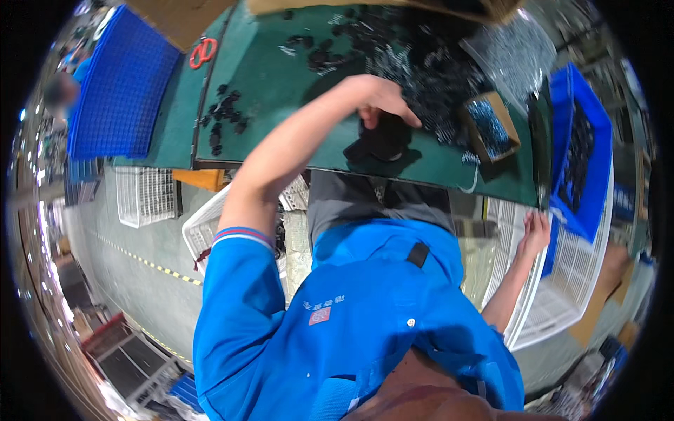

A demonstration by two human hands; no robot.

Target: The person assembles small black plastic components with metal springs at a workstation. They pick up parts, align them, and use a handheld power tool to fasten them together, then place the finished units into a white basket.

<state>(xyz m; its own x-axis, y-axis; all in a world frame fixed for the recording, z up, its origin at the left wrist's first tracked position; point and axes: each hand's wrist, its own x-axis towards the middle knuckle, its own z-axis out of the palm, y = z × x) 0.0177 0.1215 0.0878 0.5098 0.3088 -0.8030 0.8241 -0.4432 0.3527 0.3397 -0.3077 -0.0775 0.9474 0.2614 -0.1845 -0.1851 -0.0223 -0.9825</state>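
Note:
My left hand (382,99) reaches over the green table near its front edge. Its fingers are bent down around the top of a black rounded part (392,139), whose exact kind I cannot make out. A flat dark piece (357,151) juts out at the part's left side. Low at the right, off the table's corner, my right hand (536,233) is beside the rim of a white basket (516,309). Its fingers are loosely bent and apart, with nothing visible in them. Small black parts (442,77) lie heaped beyond my left hand.
A carton of small metal pieces (490,130) and a clear bag (516,52) sit at the table's right. Loose black parts (225,116) and red-handled scissors (203,53) lie left. Blue bins flank the table: one left (123,91), one right (600,147) holding black parts.

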